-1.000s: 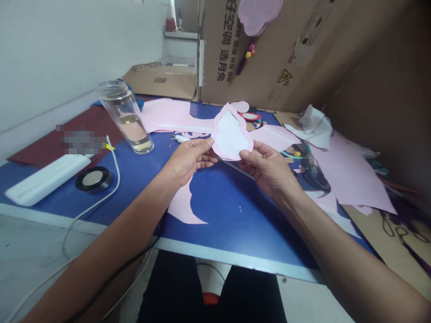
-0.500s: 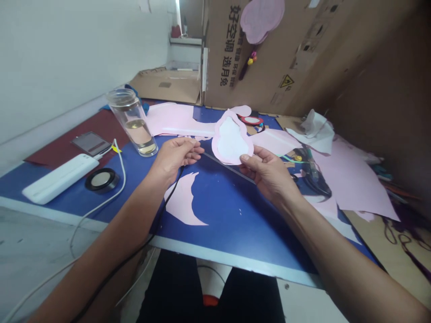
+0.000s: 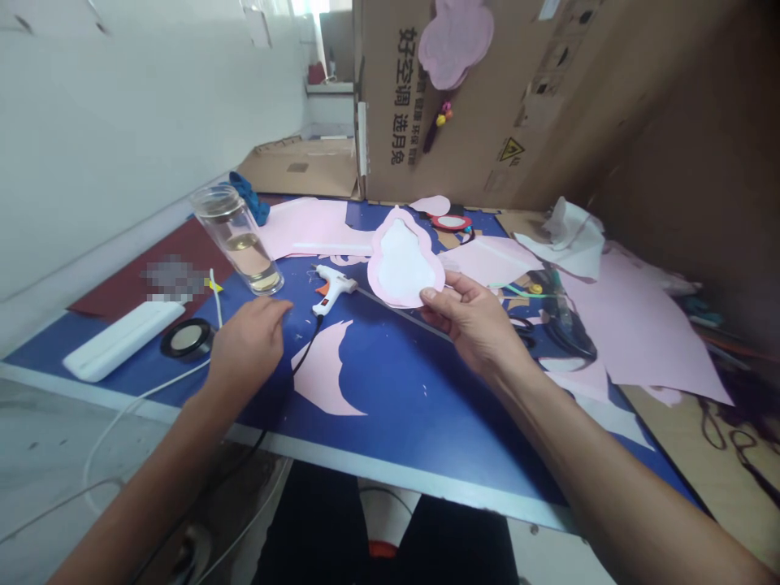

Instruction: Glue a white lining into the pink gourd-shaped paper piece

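Observation:
My right hand (image 3: 472, 321) pinches the lower right edge of a pink gourd-shaped cutout (image 3: 376, 268) with a white centre, held up over the blue table. My left hand (image 3: 249, 337) is over the table's left part, beside the round black tape roll (image 3: 188, 339); its fingers are curled and whatever they hold, if anything, is hidden. Between the hands lies a white glue gun (image 3: 332, 291) with an orange trigger and black cord. Below it rests a pink paper scrap (image 3: 329, 378) with a jagged edge.
A glass bottle (image 3: 247, 252) of yellowish liquid and a white power bank (image 3: 122, 341) are at the left. Pink sheets (image 3: 634, 325), scissors (image 3: 740, 443) and crumpled white paper (image 3: 564, 236) lie right. Behind stands a cardboard box (image 3: 463, 162).
My left hand has moved left and down, away from the cutout, uncovering the glue gun. The view has shifted slightly; my right hand still holds the cutout.

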### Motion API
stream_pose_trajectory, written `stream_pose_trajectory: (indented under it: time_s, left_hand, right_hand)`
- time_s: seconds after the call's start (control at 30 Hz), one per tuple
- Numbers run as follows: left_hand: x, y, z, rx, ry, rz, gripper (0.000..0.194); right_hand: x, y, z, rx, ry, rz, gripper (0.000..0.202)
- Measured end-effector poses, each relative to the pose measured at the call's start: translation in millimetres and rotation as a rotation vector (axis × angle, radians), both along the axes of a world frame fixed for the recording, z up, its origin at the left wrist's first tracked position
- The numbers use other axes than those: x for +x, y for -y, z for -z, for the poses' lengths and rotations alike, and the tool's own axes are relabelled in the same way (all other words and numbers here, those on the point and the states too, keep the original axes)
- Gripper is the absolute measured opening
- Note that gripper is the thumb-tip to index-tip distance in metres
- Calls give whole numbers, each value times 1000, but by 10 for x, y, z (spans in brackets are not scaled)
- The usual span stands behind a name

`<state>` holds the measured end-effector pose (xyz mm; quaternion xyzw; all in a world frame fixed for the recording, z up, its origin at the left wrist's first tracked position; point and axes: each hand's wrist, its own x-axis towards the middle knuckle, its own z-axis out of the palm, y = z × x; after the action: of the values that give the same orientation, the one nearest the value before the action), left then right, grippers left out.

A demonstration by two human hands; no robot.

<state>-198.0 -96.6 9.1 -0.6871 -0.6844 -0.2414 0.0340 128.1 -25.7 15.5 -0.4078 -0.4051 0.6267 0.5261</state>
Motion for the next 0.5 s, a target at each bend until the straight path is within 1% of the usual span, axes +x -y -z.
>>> stream_pose_trajectory:
  time_s: [0.1,0.2,0.27,0.3,0.37,0.4,0.43,0.47,0.5]
  left_hand:
    - [-72,264,108,-7,-61,13,47]
    - [-125,560,218,-28,-56,34,55]
    - [-169,768,298,8,-46,37,65]
    - [-188,877,344,40,-30,47,73]
    - [-200,1111,448,34,15,51,86]
    - [-185,1237,505,44,51,26,88]
    - [-153,1370,562,59,91,-29,87]
    - [-105,1507,618,6,122,-80,89]
    - [-44,1647,671,-5,143,-120,90]
  right_hand:
    - [-2,18,-37,-15,-28,2,55]
    - [3,26,-56,-2,-27,2,52]
    - [14,25,-60,15,-24,-3,51]
    - [23,22,-61,23,-25,-5,51]
    - [45,14,-69,44,-26,-5,51]
    - [57,10,-76,57,-24,-3,51]
    - [69,5,-86,71,-21,4,52]
    - [81,0,-96,83,-18,14,53]
    - [90,-5,-106,92,-16,27,54]
